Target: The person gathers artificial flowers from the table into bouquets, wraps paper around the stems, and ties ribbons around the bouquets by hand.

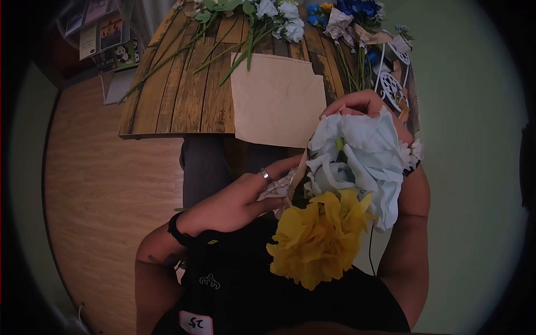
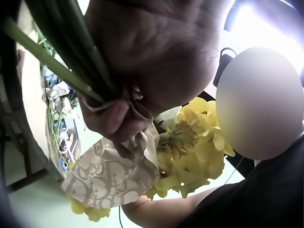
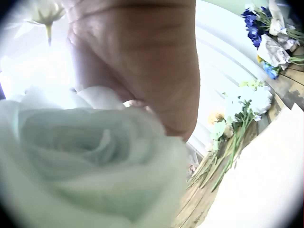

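Note:
A bouquet with a large pale blue rose (image 1: pixel 357 162) and a ruffled yellow flower (image 1: pixel 318 240) is held in front of the chest. My left hand (image 1: pixel 237 201) grips its green stems (image 2: pixel 80 42) together with the gathered bottom of patterned wrapping paper (image 2: pixel 111 173). That paper flares out around the flower side in the left wrist view. My right hand (image 1: pixel 365 103) curves over the far side of the rose; its fingertips are mostly hidden behind the petals, and I cannot tell what they hold. Small white flowers (image 1: pixel 413 151) show beside the right wrist.
On the wooden table (image 1: pixel 190 95) lies a sheet of brown paper (image 1: pixel 279 100), overhanging the near edge. Long-stemmed pale flowers (image 1: pixel 287 22) lie at the back. Wrapped blue flowers (image 1: pixel 357 8) and a white metal stand (image 1: pixel 393 86) are at the right. A rack of cards (image 1: pixel 106 33) stands left.

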`<state>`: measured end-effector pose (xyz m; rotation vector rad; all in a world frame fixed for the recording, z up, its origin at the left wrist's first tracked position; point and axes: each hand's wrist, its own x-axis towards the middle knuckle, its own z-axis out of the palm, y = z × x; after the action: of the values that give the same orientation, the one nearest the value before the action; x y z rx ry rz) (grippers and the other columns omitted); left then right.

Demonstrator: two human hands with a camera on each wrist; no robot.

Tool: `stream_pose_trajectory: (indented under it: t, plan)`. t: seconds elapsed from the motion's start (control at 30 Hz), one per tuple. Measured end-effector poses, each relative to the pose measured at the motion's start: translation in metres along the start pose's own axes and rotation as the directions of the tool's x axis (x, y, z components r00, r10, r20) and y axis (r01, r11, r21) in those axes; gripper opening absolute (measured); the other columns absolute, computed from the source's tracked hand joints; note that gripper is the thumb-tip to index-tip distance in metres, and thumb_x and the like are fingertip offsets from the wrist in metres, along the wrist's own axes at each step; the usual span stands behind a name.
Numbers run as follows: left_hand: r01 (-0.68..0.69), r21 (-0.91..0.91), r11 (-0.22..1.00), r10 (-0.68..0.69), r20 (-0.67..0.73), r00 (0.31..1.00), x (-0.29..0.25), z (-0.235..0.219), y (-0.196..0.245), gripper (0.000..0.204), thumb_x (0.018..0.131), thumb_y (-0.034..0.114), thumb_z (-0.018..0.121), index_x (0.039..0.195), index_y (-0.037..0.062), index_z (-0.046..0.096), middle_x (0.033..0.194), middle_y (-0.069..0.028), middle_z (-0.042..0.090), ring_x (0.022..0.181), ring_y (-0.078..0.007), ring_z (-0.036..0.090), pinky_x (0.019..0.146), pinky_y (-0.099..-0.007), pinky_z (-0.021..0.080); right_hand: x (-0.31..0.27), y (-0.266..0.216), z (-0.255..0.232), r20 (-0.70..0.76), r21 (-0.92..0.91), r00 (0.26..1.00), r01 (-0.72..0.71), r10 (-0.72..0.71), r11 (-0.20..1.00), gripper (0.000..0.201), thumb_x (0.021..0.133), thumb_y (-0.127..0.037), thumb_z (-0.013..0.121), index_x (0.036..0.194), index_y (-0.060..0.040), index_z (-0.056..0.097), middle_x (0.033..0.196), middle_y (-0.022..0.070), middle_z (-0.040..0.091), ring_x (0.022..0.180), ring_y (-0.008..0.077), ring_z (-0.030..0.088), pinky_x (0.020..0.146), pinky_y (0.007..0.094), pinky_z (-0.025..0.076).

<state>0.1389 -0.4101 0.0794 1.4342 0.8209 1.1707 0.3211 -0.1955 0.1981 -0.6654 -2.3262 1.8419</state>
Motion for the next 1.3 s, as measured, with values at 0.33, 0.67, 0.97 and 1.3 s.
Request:
stream_pose_trajectory:
  t: [0.33,0.67,0.97,1.3]
  plan:
    - [0.034,-0.024,0.999,-0.034,-0.004,0.999,-0.002,-0.018,0.01,0.063,0.095,0.0,0.057,0.152,0.0025,0.03,0.113,-0.0105,0.068,0.088,-0.013,0.06,0.081,-0.027,0.048,0.012,0.014,-0.005,-0.032,0.229,0.971,0.237,-0.236,0.944,0.021,0.095,-0.016,0.065,0.11,-0.0012,0.067,0.1,0.0043,0.069,0.095,0.0148,0.066,0.087,0.0309,0.053]
    - [0.102,-0.084,0.991,-0.115,-0.167,0.979,-0.003,-0.015,0.019,0.052,0.096,-0.002,0.056,0.146,0.0009,0.041,0.13,-0.0096,0.061,0.114,-0.0141,0.058,0.097,-0.0287,0.046,-0.008,0.05,-0.029,-0.136,-0.075,0.873,0.462,-0.468,0.884,0.017,0.088,-0.016,0.072,0.098,-0.0026,0.069,0.094,0.0064,0.07,0.092,0.0168,0.066,0.085,0.0323,0.051]
    - [0.016,0.197,0.98,-0.001,-0.073,0.997,-0.001,-0.016,0.032,0.06,0.091,-0.005,0.059,0.147,0.0012,0.039,0.123,-0.0115,0.065,0.11,-0.0182,0.062,0.096,-0.0318,0.047,-0.005,0.033,-0.032,0.147,0.147,0.959,0.221,-0.243,0.964,0.056,0.081,-0.027,0.08,0.124,0.0046,0.064,0.117,0.0077,0.07,0.105,0.0118,0.063,0.094,0.0279,0.049]
    - [0.055,0.134,0.989,-0.048,-0.055,0.997,-0.005,-0.013,0.027,0.064,0.09,-0.008,0.056,0.15,0.0042,0.037,0.132,-0.0116,0.059,0.118,-0.0172,0.057,0.1,-0.0319,0.044,0.0,0.03,-0.032,0.15,-0.1,0.923,0.372,-0.355,0.923,0.029,0.087,-0.013,0.073,0.112,0.0008,0.068,0.097,0.0019,0.066,0.092,0.009,0.063,0.084,0.0232,0.051]
